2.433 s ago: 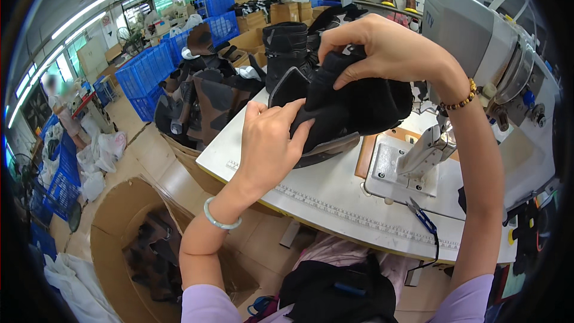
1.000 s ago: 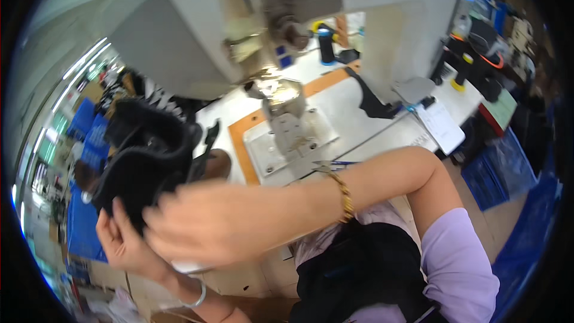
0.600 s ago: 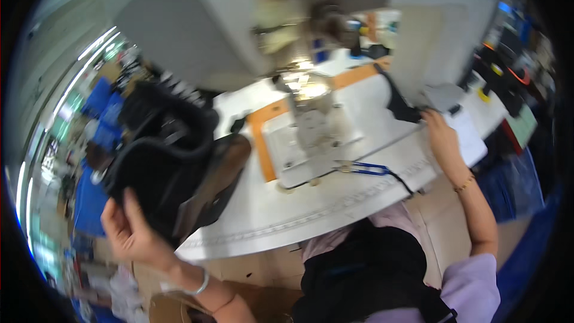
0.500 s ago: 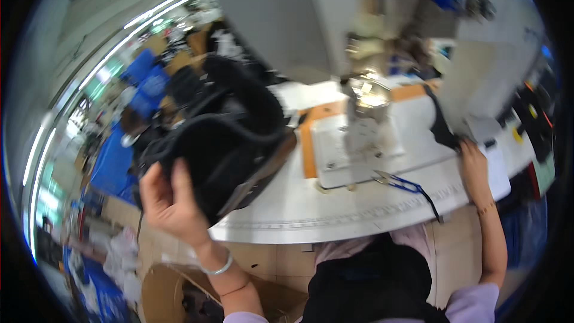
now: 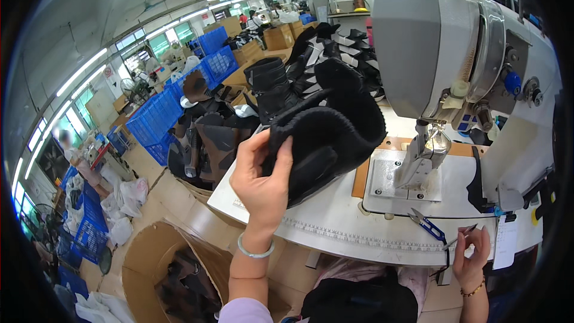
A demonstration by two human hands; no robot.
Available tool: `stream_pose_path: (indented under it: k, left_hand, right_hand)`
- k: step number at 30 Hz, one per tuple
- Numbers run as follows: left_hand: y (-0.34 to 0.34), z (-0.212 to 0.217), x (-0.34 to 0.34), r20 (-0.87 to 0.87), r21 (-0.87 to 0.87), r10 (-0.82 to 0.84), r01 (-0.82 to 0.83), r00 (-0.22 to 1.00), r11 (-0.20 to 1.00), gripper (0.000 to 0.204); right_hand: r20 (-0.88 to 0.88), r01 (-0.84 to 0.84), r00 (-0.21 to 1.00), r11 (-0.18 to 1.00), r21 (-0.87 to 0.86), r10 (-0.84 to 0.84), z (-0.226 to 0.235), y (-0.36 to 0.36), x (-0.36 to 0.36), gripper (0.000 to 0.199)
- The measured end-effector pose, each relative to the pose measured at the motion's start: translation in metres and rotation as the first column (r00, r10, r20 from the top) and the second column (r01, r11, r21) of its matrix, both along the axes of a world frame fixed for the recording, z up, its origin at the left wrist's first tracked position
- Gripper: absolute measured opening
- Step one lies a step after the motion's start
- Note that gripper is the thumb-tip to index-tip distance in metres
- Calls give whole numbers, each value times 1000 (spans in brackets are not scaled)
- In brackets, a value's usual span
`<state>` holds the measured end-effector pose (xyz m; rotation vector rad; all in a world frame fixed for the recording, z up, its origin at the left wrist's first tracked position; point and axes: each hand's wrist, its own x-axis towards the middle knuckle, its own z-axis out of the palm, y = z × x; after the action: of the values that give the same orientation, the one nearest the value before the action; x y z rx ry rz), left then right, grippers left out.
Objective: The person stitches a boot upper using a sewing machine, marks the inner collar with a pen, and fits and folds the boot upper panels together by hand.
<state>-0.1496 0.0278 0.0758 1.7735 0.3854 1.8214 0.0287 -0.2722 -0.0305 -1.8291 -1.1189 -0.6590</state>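
Note:
My left hand point(image 5: 263, 182) grips a black boot upper point(image 5: 329, 137) by its edge, thumb on one side and fingers on the other. The upper is raised over the left part of the white sewing table point(image 5: 335, 242), its ribbed collar and dark inside showing. At the table's front edge, my right hand point(image 5: 472, 257) has its fingers curled together round a thin dark object, too small to name. Just left of it lie blue-handled thread snips point(image 5: 427, 225) with a black strap.
A grey sewing machine point(image 5: 412, 48) rises over the right of the table, its presser foot above a metal plate. Beyond the upper is a heap of black boot uppers point(image 5: 341, 48). Blue crates point(image 5: 155, 116) stand left; a cardboard box point(image 5: 149, 257) holding dark pieces sits below. A person point(image 5: 78, 155) is far left.
The view has swung left. Relative to the table, my right hand has left the black piece beside the machine and come to the front edge. My left hand still holds the boot upper, now nearer the machine.

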Motion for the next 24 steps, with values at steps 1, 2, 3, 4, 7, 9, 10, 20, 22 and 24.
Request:
stream_pose_path:
  k: [1, 2, 3, 4, 7, 9, 10, 20, 22, 24]
  left_hand:
    - [-3, 0, 1, 8, -7, -12, 12, 1000, 1000, 23]
    - [-5, 0, 2, 4, -10, -15, 15, 1000, 1000, 23]
    - [-7, 0, 2, -5, 2, -12, 12, 1000, 1000, 23]
    - [-9, 0, 2, 7, 10, -16, 16, 1000, 1000, 23]
    - [-11, 1, 0, 5, 28, -3, 3, 1000, 1000, 22]
    - [-11, 1, -1, 29, 7, -28, 28, 999, 1000, 22]
    - [-11, 1, -1, 42, -13, -41, 42, 998, 999, 22]
    - [-7, -2, -14, 63, -96, -74, 80, 995, 992, 19]
    - [-4, -1, -16, 54, -101, -109, 114, 993, 988, 19]
    - [-1, -2, -16, 94, -104, -127, 137, 987, 985, 19]
  right_hand:
    - [148, -143, 978, 989, -32, 147, 20, 8, -6, 40]
    - [294, -242, 919, 965, -102, 261, 39, 18, -10, 40]
    - [193, -403, 893, 913, -63, 407, 54, 29, -18, 40]
    - [104, -511, 853, 859, -34, 511, 68, 41, -25, 41]
    - [-279, -825, 451, 515, 232, 848, 104, 86, -38, 37]
    - [-153, -858, 276, 315, 406, 949, 116, 132, -49, 29]
    - [-8, -863, 205, 185, 471, 979, 121, 157, -54, 26]
    - [-218, -977, 183, 203, 69, 959, 170, 257, -38, 16]
    - [-253, -979, 165, 190, 76, 953, 169, 260, -36, 19]
    - [-184, -978, 194, 204, 38, 964, 167, 262, -34, 18]
